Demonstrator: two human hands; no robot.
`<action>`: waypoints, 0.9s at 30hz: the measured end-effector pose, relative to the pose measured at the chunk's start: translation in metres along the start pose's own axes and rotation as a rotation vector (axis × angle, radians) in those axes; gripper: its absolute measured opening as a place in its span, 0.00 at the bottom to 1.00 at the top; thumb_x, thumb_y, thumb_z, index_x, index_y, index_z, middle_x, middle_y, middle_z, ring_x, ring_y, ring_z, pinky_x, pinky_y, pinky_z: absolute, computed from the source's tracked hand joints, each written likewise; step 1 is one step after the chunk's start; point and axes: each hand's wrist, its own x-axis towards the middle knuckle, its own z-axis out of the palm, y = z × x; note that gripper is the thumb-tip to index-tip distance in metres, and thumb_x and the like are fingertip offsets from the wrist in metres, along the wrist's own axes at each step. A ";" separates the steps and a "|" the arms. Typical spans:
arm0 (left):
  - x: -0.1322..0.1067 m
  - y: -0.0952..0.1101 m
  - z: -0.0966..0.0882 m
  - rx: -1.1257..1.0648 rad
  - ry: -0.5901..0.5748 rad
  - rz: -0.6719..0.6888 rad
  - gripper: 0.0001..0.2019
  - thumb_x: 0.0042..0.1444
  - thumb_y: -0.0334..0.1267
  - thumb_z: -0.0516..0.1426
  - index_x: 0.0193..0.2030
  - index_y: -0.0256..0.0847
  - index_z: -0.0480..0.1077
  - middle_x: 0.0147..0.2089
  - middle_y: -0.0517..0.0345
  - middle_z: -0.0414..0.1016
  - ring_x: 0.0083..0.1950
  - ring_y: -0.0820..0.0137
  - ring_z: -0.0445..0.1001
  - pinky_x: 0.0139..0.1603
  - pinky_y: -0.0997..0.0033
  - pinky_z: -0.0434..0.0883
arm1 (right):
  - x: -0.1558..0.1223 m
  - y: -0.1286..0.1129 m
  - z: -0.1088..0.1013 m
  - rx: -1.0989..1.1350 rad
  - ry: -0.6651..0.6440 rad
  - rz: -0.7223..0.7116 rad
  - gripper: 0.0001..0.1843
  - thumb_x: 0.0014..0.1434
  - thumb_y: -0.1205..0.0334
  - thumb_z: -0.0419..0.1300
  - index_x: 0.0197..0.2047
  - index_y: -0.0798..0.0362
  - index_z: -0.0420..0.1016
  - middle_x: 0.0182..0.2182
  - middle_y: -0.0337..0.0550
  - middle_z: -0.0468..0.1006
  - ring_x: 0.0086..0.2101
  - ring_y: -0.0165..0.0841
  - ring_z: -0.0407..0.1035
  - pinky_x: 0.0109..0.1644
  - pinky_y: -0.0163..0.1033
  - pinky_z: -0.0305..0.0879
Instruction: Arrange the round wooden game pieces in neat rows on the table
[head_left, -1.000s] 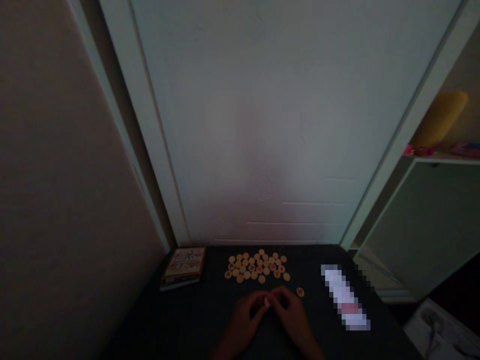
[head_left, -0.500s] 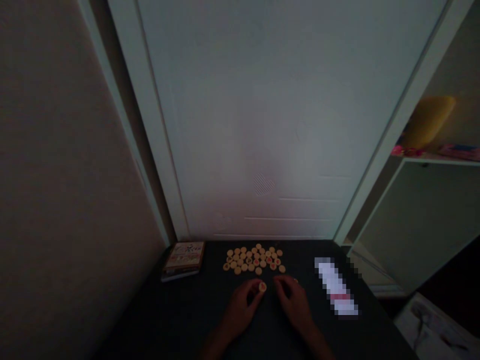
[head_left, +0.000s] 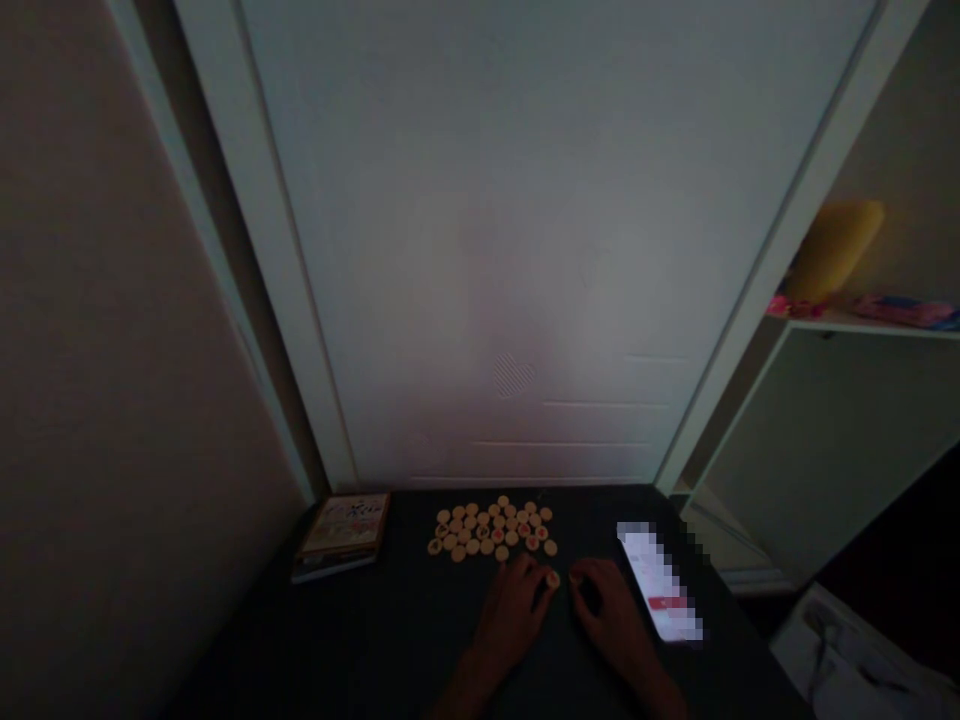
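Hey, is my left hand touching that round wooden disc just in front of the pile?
Touching: the head view shows the left hand with its fingertips against the edge of the round wooden disc, no dark gap between them.

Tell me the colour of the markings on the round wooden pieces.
Red, on the tan pieces; the head view shows them best, though it is dim.

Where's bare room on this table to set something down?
Bare dark tabletop lies between the box and the left hand, and a narrow strip between the wooden discs and the phone. Crowded: around the discs and the right hand.
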 end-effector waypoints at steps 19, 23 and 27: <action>0.000 -0.001 0.003 -0.067 0.000 -0.034 0.08 0.66 0.37 0.55 0.48 0.49 0.74 0.51 0.57 0.79 0.54 0.59 0.75 0.59 0.55 0.66 | -0.001 0.013 0.003 0.014 -0.027 -0.006 0.10 0.60 0.60 0.61 0.45 0.48 0.79 0.41 0.48 0.81 0.44 0.44 0.74 0.50 0.48 0.70; 0.001 0.000 0.004 -0.063 -0.005 -0.027 0.07 0.66 0.38 0.55 0.47 0.50 0.74 0.49 0.57 0.80 0.53 0.59 0.76 0.57 0.56 0.67 | 0.000 0.012 0.003 0.012 -0.039 0.010 0.10 0.59 0.61 0.61 0.44 0.48 0.79 0.41 0.49 0.81 0.44 0.45 0.74 0.50 0.49 0.70; 0.002 0.002 0.001 -0.067 -0.008 -0.018 0.07 0.66 0.38 0.55 0.47 0.50 0.74 0.49 0.58 0.79 0.51 0.60 0.76 0.55 0.58 0.68 | 0.000 0.012 0.003 0.003 -0.039 0.007 0.10 0.60 0.60 0.61 0.44 0.49 0.79 0.41 0.49 0.81 0.45 0.45 0.73 0.51 0.49 0.69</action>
